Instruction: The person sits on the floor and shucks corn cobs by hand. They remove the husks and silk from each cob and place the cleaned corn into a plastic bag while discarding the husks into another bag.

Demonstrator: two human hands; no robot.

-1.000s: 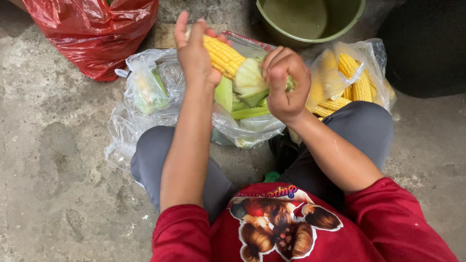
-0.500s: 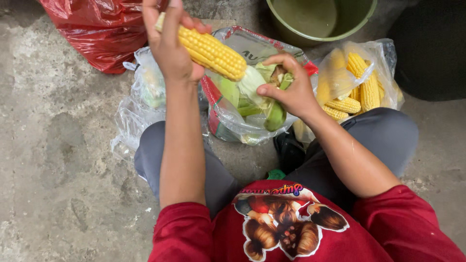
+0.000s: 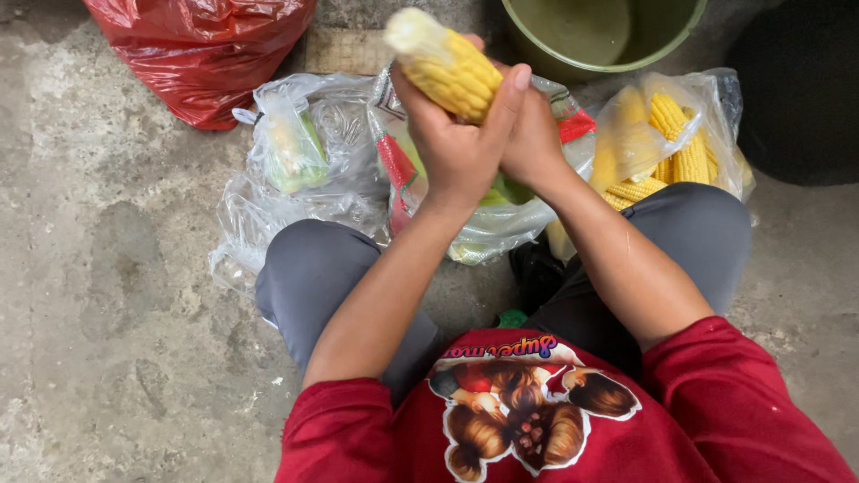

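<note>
Nearest to me are my knees in grey trousers, spread apart as I squat on the concrete floor (image 3: pixel 107 295), so that the bags sit between and just beyond them within easy reach. My left hand (image 3: pixel 461 148) is closed around the lower part of a corn cob (image 3: pixel 445 61), thumb on the right side, fingers wrapped behind; the cob points up and away to the left, its pale tip free, which I judge keeps the kernels clear of my grip. My right hand (image 3: pixel 535 143) sits just behind and to the right of the left, touching it. It is mostly hidden, so I cannot tell whether its grip is closed on the base of the cob or merely pressed against my other hand.

Under both hands lies a clear plastic bag (image 3: pixel 501 228) with red trim, holding green husk pieces. To its left is a crumpled clear bag (image 3: pixel 295 148) with something pale green inside. To the right, by my right knee, another clear bag (image 3: pixel 671 134) holds bare yellow cobs packed together. Farther off, a red plastic bag (image 3: pixel 201 49) sits at far left, and a green bucket (image 3: pixel 599 36) stands at the far middle.
</note>
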